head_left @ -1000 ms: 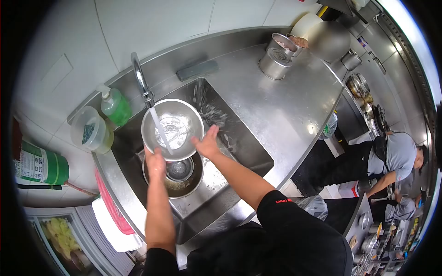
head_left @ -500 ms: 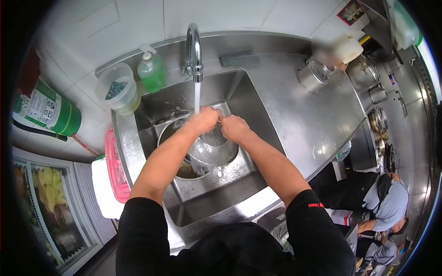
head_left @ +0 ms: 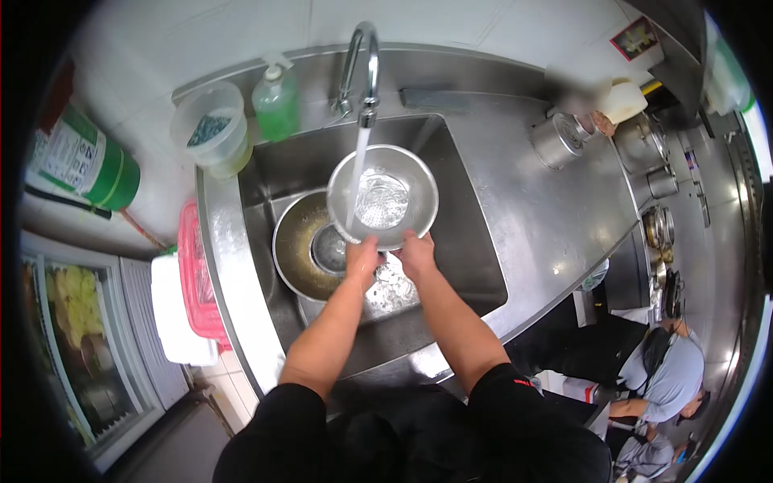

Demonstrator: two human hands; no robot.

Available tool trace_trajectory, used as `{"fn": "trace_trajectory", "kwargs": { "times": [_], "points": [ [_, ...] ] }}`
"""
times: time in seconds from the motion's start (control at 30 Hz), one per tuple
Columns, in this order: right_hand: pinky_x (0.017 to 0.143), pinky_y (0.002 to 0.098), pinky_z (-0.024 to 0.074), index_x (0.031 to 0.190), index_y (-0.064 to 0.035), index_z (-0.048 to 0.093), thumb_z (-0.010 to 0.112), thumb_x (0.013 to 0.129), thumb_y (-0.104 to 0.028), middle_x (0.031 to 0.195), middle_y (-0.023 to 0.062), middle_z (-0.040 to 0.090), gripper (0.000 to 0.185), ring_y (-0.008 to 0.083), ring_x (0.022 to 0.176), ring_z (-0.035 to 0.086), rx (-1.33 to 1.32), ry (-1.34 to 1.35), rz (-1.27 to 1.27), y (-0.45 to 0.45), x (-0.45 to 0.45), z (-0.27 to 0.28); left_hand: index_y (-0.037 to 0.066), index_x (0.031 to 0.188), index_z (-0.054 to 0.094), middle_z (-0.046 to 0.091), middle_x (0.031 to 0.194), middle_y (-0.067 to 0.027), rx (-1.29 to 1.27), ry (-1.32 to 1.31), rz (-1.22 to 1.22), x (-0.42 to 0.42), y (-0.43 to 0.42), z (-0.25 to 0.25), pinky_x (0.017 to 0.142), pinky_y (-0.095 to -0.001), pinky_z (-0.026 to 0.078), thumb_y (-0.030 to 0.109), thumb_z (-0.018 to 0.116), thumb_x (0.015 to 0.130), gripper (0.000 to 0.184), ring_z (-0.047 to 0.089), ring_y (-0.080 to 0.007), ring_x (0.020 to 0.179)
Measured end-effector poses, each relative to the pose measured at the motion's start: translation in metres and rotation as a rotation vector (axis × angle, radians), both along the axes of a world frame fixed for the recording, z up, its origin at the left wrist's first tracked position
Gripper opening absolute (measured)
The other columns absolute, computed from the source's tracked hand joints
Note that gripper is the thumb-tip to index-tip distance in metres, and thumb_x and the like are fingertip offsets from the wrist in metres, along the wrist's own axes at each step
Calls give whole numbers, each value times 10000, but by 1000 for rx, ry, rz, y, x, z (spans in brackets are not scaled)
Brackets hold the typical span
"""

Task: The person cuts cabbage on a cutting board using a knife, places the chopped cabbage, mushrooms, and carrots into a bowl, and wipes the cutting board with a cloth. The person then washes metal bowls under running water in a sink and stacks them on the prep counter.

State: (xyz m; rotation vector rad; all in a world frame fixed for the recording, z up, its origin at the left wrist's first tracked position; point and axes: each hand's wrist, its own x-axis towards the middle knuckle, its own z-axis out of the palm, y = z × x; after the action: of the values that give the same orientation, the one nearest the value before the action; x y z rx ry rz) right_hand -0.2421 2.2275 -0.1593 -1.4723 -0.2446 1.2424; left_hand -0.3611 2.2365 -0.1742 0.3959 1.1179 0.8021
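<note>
Both hands grip the near rim of a round metal colander [head_left: 415, 189], whose bottom looks perforated. My left hand [head_left: 363, 259] holds the rim at the left, and my right hand [head_left: 416, 256] holds it a little to the right. Their thumbs lie on top, while the other fingers are mostly hidden below. From the faucet [head_left: 368, 76], running water falls into the colander's left side. Under it in the metal sink [head_left: 475, 241] sits a large metal bowl [head_left: 291, 256] with a smaller round metal piece [head_left: 328, 248] inside.
A green soap bottle [head_left: 274, 105] and a clear plastic tub [head_left: 211, 133] stand left of the faucet. On the right counter is a metal canister [head_left: 555, 141]. A pink-lidded container [head_left: 197, 278] sits beside the sink. Another person [head_left: 664, 362] is at the lower right.
The colander has come up out of the lower sink and now faces upward under the stream. Both hands have shifted nearer to me, onto its near rim. The large bowl below is more exposed.
</note>
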Motion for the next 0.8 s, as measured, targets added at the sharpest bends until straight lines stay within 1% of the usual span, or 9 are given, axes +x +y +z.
{"fn": "trace_trajectory", "kwargs": {
  "times": [0.1, 0.2, 0.27, 0.3, 0.37, 0.47, 0.5, 0.67, 0.8],
  "points": [
    [863, 434, 541, 1330, -22, 425, 422, 981, -104, 1217, 177, 568, 359, 302, 1017, 613, -129, 484, 136, 0, 30, -29, -26, 1355, 447, 558, 1299, -216, 584, 674, -174, -13, 22, 8, 957, -402, 490, 244, 597, 907, 544, 587, -313, 1152],
    [891, 451, 533, 1360, 2, 405, 422, 956, -50, 1278, 189, 544, 407, 290, 1141, 569, 89, 305, 25, 13, 33, 4, -49, 1373, 435, 545, 1323, -249, 735, 511, -371, -47, 26, 81, 1014, -385, 445, 338, 625, 893, 645, 565, -322, 1201],
    [960, 408, 493, 1368, 11, 431, 422, 918, -25, 1228, 190, 581, 452, 291, 1154, 568, 341, -66, -35, 22, 43, 46, -49, 1367, 454, 555, 1319, -242, 610, 706, -479, -70, 34, 46, 1013, -396, 444, 403, 652, 867, 702, 562, -327, 1209],
    [1010, 372, 446, 1421, -3, 385, 432, 889, 3, 1240, 207, 595, 534, 305, 1181, 567, 485, -935, 210, 26, 83, 39, -48, 1363, 463, 560, 1317, -239, 549, 797, -535, -85, 39, 17, 1013, -402, 444, 435, 666, 854, 731, 561, -330, 1214],
    [1047, 359, 408, 1500, -69, 298, 454, 864, 31, 1384, 203, 521, 663, 315, 1258, 529, 480, -1122, 205, 31, 98, 102, -46, 1442, 360, 449, 1434, -255, 116, 906, -571, -107, 49, -57, 1106, -415, 349, 392, 690, 861, 799, 436, -343, 1346],
    [938, 392, 503, 1502, -170, 324, 519, 815, 44, 1489, 157, 395, 745, 352, 1244, 521, 459, -1781, 238, 30, 131, 164, 18, 1476, 324, 325, 1528, -221, -247, 469, -228, -131, 33, -227, 1065, -560, 357, 395, 672, 885, 782, 364, -374, 1384],
    [906, 400, 525, 1501, -192, 330, 533, 804, 43, 1506, 149, 370, 764, 356, 1236, 522, 427, -1932, 242, 29, 140, 179, 43, 1472, 347, 347, 1518, -205, -326, 429, -143, -118, 21, -214, 1049, -548, 375, 416, 669, 884, 767, 398, -360, 1358],
    [702, 427, 557, 1474, -324, 370, 608, 728, 32, 1495, 167, 362, 861, 361, 996, 624, 207, -2287, 204, 32, 194, 187, 77, 1389, 445, 498, 1366, -145, -494, 170, 175, -76, -20, -248, 971, -499, 414, 448, 694, 858, 693, 493, -360, 1211],
    [934, 441, 479, 1508, -229, 314, 539, 787, 11, 1421, 204, 428, 792, 380, 1185, 524, 140, -1866, 60, 34, 216, 169, 145, 1248, 545, 581, 1157, -84, -543, 83, 304, -57, -27, -252, 754, -383, 508, 444, 703, 862, 513, 578, -257, 964]
  ]
}}
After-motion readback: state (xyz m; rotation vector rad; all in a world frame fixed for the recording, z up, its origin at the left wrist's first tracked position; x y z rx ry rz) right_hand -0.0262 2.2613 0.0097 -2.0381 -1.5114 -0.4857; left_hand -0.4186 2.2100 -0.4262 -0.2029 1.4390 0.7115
